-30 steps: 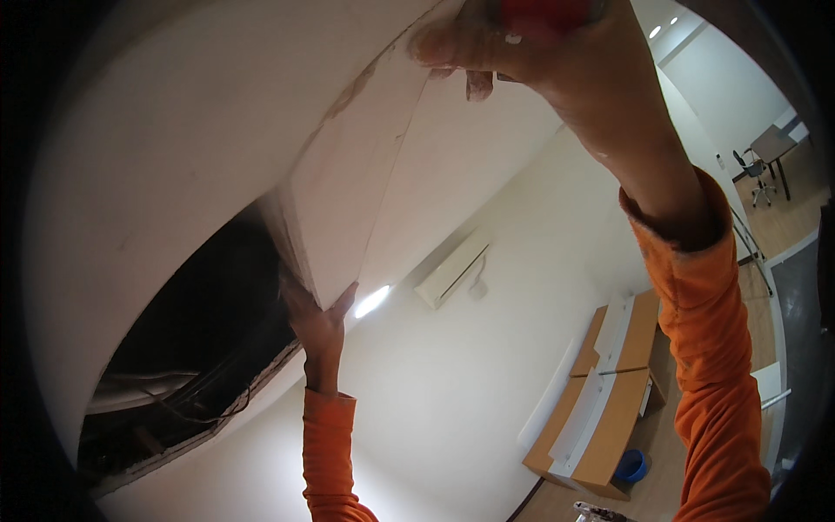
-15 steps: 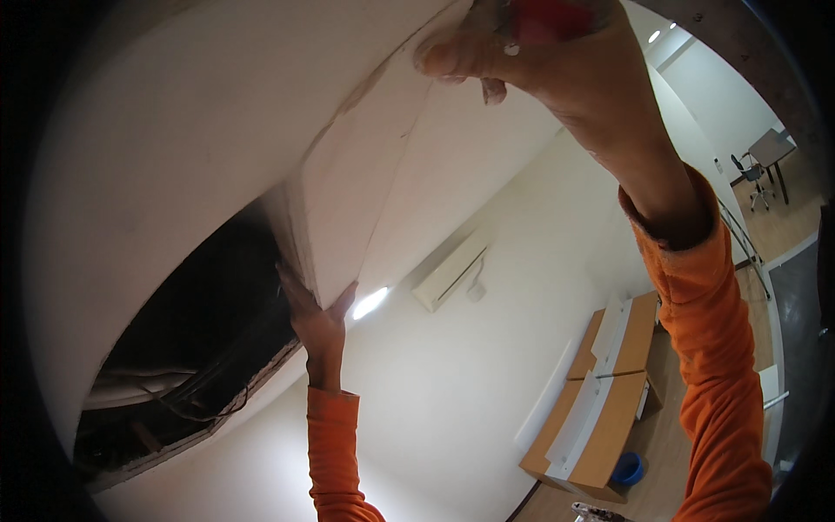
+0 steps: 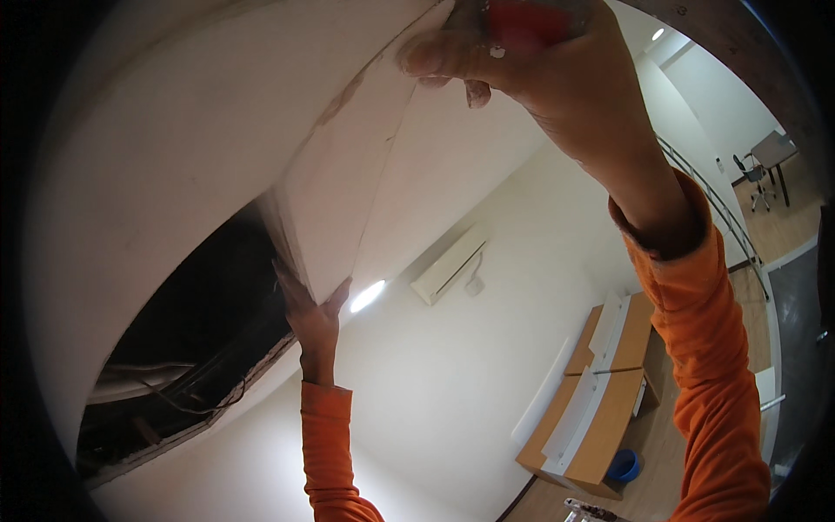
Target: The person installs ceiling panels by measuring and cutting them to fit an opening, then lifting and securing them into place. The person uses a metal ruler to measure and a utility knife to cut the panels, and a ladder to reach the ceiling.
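Observation:
Overhead, a pale board lies along the white ceiling, beside a dark opening with cables and a duct inside. My left hand grips the board’s lower corner at the edge of the opening, thumb and fingers on either side of it. My right hand, at the top, is closed on a red tool against the board’s far end, its thumb near the seam; the tool’s shape is mostly hidden. White smudges show on the fingers.
An air conditioner and a lit ceiling lamp are ahead. Below stand wooden partitioned desks and a blue bin. At far right are a metal railing, an office chair, a table and a dark surface.
Both hands keep their holds on the board. The view has shifted slightly, with my right hand a little further left in the picture than half a second ago.

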`<act>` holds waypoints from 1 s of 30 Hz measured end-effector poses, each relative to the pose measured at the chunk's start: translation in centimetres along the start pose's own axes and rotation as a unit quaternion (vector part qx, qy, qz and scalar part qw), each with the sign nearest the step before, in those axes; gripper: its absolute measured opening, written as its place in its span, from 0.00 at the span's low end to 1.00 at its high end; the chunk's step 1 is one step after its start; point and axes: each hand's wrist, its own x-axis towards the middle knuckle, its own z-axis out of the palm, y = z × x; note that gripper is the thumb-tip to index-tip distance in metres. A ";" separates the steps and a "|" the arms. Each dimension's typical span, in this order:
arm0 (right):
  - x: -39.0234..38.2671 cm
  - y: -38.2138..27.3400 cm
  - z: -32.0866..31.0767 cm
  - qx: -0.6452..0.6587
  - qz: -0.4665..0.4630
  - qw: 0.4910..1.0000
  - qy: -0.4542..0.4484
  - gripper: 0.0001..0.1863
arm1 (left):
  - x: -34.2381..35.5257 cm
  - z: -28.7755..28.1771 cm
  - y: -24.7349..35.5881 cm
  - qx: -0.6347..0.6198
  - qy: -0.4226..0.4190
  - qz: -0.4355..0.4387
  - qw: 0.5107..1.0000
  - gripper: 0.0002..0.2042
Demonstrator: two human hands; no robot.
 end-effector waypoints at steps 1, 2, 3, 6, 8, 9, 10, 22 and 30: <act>0.0 0.1 0.0 -0.002 0.017 1.000 0.010 0.22 | -0.1 0.0 -0.1 -0.027 -0.010 -0.025 0.999 0.58; 0.0 0.5 0.2 -0.032 -0.004 0.999 0.014 0.22 | 0.0 0.0 0.0 -0.056 -0.019 -0.049 0.997 0.58; -0.1 0.9 0.4 -0.028 -0.065 0.997 0.031 0.22 | 0.0 0.0 0.0 -0.093 -0.033 -0.071 0.993 0.58; -0.7 2.4 1.2 -0.046 -0.186 0.980 0.063 0.20 | 0.2 0.0 0.0 -0.004 -0.008 -0.013 1.000 0.59; -1.2 3.3 1.9 -0.081 -0.234 0.965 0.082 0.19 | 0.3 0.0 0.0 0.001 -0.012 -0.013 1.000 0.59; -1.4 3.7 2.3 -0.098 -0.255 0.958 0.090 0.18 | 0.3 0.0 0.0 0.006 -0.004 -0.007 1.000 0.59; -1.6 3.9 2.7 -0.113 -0.271 0.951 0.100 0.17 | 0.4 -0.1 0.1 0.000 -0.015 -0.025 1.000 0.59; -1.8 2.4 3.2 -0.060 -0.281 0.946 0.148 0.11 | 0.1 -0.6 0.3 -0.046 -0.027 -0.052 0.997 0.55; -1.8 0.7 1.6 -0.029 -0.050 0.990 0.132 0.18 | 0.4 -0.6 0.6 -0.049 -0.020 -0.044 0.998 0.55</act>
